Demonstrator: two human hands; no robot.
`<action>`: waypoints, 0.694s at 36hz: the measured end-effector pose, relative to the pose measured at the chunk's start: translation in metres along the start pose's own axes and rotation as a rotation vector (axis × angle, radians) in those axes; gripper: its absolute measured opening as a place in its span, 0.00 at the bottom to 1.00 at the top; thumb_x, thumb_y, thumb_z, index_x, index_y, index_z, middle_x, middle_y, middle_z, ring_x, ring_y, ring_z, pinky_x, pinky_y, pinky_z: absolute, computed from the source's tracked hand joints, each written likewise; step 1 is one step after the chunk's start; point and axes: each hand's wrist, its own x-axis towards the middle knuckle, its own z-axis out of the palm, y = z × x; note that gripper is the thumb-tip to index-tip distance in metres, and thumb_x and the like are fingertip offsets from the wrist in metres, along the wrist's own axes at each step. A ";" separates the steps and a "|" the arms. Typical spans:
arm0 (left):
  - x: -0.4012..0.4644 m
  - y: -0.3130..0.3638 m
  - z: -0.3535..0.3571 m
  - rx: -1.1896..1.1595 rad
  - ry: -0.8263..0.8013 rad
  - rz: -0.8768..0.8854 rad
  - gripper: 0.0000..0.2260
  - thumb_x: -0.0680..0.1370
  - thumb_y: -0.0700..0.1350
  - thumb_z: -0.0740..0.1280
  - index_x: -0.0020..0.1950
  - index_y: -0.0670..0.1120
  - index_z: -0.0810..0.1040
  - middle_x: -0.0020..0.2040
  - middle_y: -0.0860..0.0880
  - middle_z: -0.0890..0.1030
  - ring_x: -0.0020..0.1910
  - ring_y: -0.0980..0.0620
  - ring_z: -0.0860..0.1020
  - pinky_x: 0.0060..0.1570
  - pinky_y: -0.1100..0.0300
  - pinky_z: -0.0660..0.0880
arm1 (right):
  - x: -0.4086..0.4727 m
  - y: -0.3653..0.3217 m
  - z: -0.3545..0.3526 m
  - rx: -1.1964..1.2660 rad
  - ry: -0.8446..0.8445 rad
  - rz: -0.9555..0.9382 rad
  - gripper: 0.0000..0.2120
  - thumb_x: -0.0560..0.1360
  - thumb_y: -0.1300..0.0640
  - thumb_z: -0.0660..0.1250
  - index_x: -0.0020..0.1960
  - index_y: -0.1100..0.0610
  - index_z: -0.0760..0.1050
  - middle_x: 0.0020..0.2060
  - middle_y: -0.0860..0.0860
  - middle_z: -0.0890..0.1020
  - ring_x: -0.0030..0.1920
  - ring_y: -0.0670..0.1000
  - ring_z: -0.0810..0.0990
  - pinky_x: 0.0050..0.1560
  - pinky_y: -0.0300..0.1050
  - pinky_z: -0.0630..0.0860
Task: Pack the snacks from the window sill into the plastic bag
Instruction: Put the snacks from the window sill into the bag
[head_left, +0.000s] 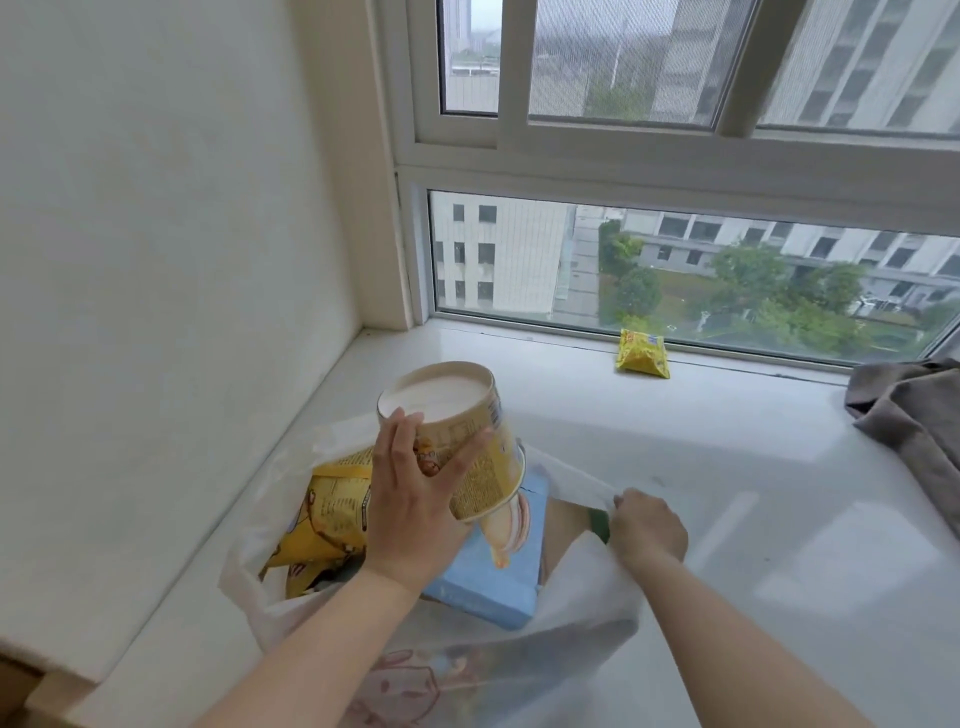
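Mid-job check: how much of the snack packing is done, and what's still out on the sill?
Done: a yellow snack bag and blue box sit in the plastic bag. In hand: left hand lowers the yellow tub; right hand holds the bag open. Left: small yellow packet by the window.

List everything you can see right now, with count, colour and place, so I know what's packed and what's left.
plastic bag: 1, translucent white, on the sill at the near edge, mouth held open
yellow tub: 1, yellow with a white base, upside down over the bag mouth, in the left hand
yellow snack packet: 1, yellow, inside the bag on the left
blue box: 1, light blue, inside the bag, under the tub
small yellow packet: 1, yellow, on the sill against the window, not yet packed
cloth: 1, grey-brown, on the sill at the right edge
window sill: 1, white
left hand: grips the tub
right hand: pinches the bag's rim
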 end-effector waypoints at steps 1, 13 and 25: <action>-0.002 -0.001 0.000 -0.004 0.005 0.000 0.39 0.59 0.50 0.79 0.66 0.60 0.66 0.65 0.40 0.59 0.67 0.34 0.58 0.62 0.39 0.66 | 0.001 0.002 -0.002 0.047 0.027 0.003 0.14 0.81 0.56 0.50 0.44 0.57 0.72 0.39 0.53 0.73 0.39 0.54 0.73 0.38 0.42 0.67; -0.005 0.007 -0.008 -0.106 0.100 -0.051 0.42 0.59 0.54 0.79 0.68 0.64 0.61 0.66 0.41 0.58 0.69 0.35 0.56 0.62 0.39 0.68 | -0.002 -0.028 -0.050 0.445 0.263 -0.172 0.16 0.81 0.54 0.53 0.40 0.60 0.71 0.40 0.60 0.78 0.42 0.58 0.72 0.40 0.46 0.62; -0.003 0.030 0.018 -0.143 -0.084 -0.069 0.41 0.59 0.55 0.79 0.68 0.62 0.64 0.68 0.40 0.57 0.69 0.34 0.55 0.59 0.37 0.69 | 0.002 0.008 -0.044 0.195 0.154 -0.169 0.05 0.78 0.61 0.58 0.49 0.57 0.73 0.48 0.55 0.75 0.48 0.57 0.75 0.42 0.46 0.69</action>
